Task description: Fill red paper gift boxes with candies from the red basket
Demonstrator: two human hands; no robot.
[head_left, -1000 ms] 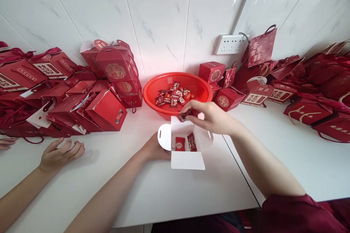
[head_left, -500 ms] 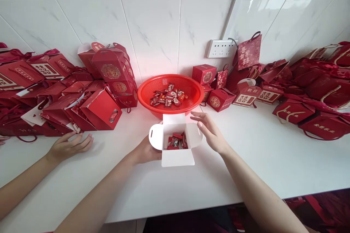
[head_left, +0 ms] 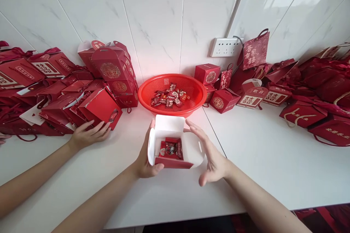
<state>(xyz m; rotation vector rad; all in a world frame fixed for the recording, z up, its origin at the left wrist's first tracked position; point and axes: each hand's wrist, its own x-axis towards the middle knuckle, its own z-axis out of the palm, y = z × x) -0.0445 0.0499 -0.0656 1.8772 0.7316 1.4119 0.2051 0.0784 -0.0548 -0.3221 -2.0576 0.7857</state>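
A small cardboard gift box point(head_left: 169, 123), white inside and red outside, stands with its flaps up in front of me. Several red-wrapped candies point(head_left: 171, 149) lie at its bottom. My left hand point(head_left: 146, 154) grips the box's left side, thumb at the front edge. On the other side, my right hand point(head_left: 209, 153) is spread beside the right flap, fingers apart; whether a fingertip touches the box is hard to see. Just behind the box sits a red plastic basket point(head_left: 144, 98) holding a heap of wrapped candies point(head_left: 171, 95).
At left, another person's hand point(head_left: 89, 134) touches a red box point(head_left: 98, 107) amid piled gift boxes. Closed red boxes point(head_left: 225, 101) and bags point(head_left: 255, 51) stand at the right along the tiled wall point(head_left: 153, 25), below a power strip point(head_left: 225, 47).
The box's near flap has risen from lying outward. My left thumb has come to its front, and my right hand has opened wider. The other person's hand has moved onto the red box.
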